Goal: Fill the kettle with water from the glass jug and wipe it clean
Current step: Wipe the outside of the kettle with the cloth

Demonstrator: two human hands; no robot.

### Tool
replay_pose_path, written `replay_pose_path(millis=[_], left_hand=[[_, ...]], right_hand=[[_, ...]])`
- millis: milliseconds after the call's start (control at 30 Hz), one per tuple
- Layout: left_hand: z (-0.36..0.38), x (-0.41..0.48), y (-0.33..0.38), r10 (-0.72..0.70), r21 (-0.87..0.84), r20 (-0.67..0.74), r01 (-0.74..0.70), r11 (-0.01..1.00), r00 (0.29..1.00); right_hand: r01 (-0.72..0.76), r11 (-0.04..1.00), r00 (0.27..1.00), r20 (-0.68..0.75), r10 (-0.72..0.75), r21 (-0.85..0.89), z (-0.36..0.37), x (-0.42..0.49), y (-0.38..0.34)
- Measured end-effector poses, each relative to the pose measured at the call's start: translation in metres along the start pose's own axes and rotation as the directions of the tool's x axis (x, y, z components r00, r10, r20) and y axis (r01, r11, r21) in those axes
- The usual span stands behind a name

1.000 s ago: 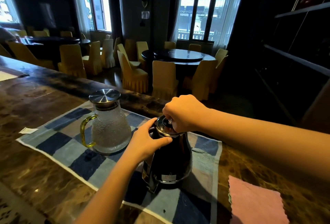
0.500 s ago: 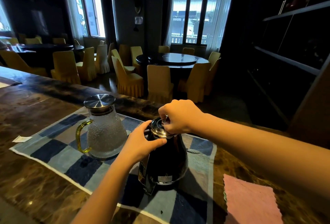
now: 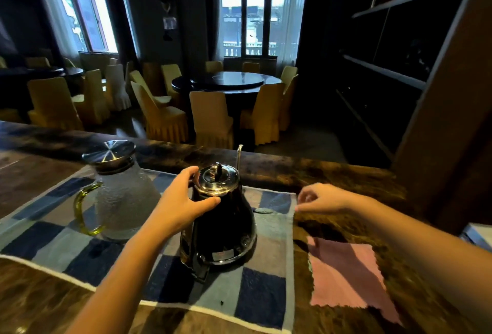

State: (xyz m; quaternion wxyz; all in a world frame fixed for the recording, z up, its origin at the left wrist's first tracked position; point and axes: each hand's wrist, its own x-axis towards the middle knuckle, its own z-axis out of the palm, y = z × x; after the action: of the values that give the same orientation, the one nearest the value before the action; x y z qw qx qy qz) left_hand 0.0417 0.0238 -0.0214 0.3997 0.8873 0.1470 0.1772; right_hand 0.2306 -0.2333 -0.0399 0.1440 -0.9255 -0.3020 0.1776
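Note:
A dark shiny kettle (image 3: 223, 230) with a chrome lid (image 3: 217, 179) stands upright on a blue checked towel (image 3: 255, 299). My left hand (image 3: 181, 200) grips the kettle's neck just under the lid, thumb in front and fingers behind. The lid is on, its knob bare. My right hand (image 3: 322, 199) hovers to the right of the kettle over the towel's edge, fingers loosely curled and holding nothing. A frosted glass jug (image 3: 125, 203) with a metal lid and a yellow-green handle stands on the towel left of the kettle. A pink cloth (image 3: 348, 277) lies flat on the counter at the right.
The towel lies on a dark marbled counter (image 3: 40, 304) whose far edge runs just behind the kettle. A thin spout or rod (image 3: 239, 158) rises behind the lid. A shelf unit (image 3: 439, 147) stands close on the right. Beyond are tables and covered chairs.
My right hand has let go of the lid knob and moved off to the right. My left hand keeps its hold on the kettle's neck. The camera has tilted down a little.

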Motion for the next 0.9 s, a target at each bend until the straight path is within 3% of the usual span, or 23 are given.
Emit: replay_pose_path(millis=[133,300,433,533,667,733,800,900], left_hand=[[-0.003,0.006,0.010,0.085,0.136,0.061,-0.093,0.986,0.994],[0.005,0.021,0.033,0.203,0.223,0.073,-0.215,0.951,0.976],[0.016,0.026,0.038,0.192,0.262,0.067,-0.203,0.944,0.979],[0.017,0.027,0.036,0.219,0.286,0.055,-0.225,0.931,0.974],[0.008,0.035,0.042,0.198,0.382,0.168,-0.249,0.890,0.966],[-0.001,0.048,0.052,0.108,0.478,0.343,-0.272,0.835,0.933],[-0.010,0.063,0.064,-0.043,0.568,0.506,-0.295,0.768,0.862],[-0.023,0.079,0.076,-0.242,0.651,0.609,-0.302,0.696,0.755]], right_hand=[[-0.160,0.980,0.981,0.092,0.171,-0.119,0.023,-0.022,0.042],[-0.211,0.962,0.966,0.115,0.233,-0.174,0.045,-0.041,0.058],[-0.221,0.960,0.968,0.078,0.237,-0.169,0.055,-0.046,0.061],[-0.207,0.973,0.972,0.092,0.216,-0.098,0.053,-0.047,0.061],[-0.169,0.966,0.971,0.204,0.129,0.196,0.030,-0.046,0.047],[-0.093,0.922,0.991,0.123,0.050,0.377,0.018,-0.041,0.040],[0.019,0.816,0.991,-0.117,0.060,0.578,0.011,-0.035,0.029],[0.251,0.667,0.874,-0.461,0.155,0.701,0.010,-0.030,0.005]])
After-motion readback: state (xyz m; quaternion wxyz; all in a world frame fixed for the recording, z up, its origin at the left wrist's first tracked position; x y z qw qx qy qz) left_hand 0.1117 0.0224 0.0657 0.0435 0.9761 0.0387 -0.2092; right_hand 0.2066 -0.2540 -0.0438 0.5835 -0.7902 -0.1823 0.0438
